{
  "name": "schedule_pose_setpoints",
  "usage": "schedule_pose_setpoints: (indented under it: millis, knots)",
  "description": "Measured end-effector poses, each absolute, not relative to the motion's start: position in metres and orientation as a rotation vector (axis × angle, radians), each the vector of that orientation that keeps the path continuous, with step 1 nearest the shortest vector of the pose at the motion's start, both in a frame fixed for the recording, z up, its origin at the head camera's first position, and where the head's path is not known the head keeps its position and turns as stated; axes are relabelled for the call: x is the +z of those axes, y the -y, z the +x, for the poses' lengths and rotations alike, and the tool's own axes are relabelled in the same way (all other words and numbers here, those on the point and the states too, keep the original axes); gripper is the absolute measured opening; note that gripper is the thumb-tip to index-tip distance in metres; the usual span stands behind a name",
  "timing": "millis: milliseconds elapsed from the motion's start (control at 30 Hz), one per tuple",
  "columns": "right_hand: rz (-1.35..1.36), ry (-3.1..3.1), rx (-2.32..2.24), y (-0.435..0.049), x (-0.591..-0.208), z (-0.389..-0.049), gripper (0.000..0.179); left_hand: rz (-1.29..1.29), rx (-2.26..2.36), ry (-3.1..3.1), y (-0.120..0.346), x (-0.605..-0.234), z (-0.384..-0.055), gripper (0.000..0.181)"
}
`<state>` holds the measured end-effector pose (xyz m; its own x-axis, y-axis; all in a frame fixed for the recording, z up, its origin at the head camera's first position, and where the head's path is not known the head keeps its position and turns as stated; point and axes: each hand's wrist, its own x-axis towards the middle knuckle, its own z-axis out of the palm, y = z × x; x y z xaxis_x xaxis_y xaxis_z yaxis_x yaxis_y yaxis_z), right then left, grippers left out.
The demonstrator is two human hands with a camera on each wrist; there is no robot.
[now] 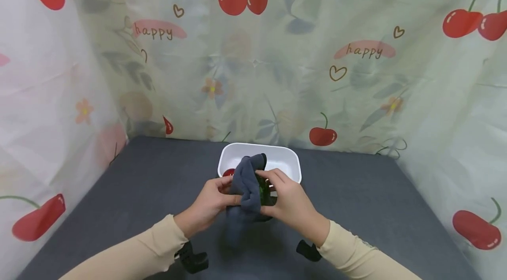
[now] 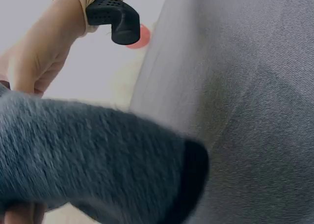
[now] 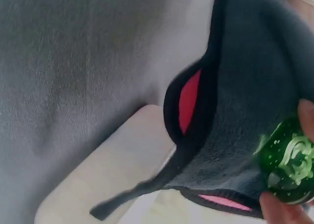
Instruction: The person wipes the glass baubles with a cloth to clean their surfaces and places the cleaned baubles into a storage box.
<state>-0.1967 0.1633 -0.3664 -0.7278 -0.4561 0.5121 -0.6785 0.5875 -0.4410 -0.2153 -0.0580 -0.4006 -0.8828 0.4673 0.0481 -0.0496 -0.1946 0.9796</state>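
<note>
A grey-blue fuzzy cloth with dark edging hangs in front of me, pinched by my left hand between thumb and fingers. Pink shows inside its folds in the right wrist view. My right hand holds a shiny green round object with pale glittery swirls, like a bauble, against the cloth. Part of that object is covered by cloth and fingers. In the left wrist view, the fuzzy cloth hides most of my left fingers. Both hands are just in front of a white tray.
Inside the tray's left end is a red, shiny item, partly hidden by the cloth. A dark grey cover lies over the table. Cherry-printed curtains enclose the back and sides. Black mounts sit at both wrists.
</note>
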Motion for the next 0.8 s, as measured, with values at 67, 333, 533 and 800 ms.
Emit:
schedule_pose_setpoints:
  millis: [67, 333, 533, 800]
  knots:
    - [0.942, 2.470, 1.008, -0.166, -0.367, -0.198, 0.068, 0.490, 2.153, -1.733, 0.059, -0.400, -0.215, 0.053]
    - [0.789, 2.426, 1.737, -0.166, -0.370, -0.198, 0.067, 0.526, 2.217, -1.521, 0.063, -0.397, -0.216, 0.030]
    - [0.921, 2.497, 0.921, -0.160, -0.359, -0.193, 0.068, 0.508, 2.170, -1.657, 0.065, -0.396, -0.217, 0.055]
    - [0.981, 2.474, 1.514, -0.169, -0.368, -0.200, 0.068, 0.399, 2.169, -1.560, 0.071, -0.400, -0.215, 0.024]
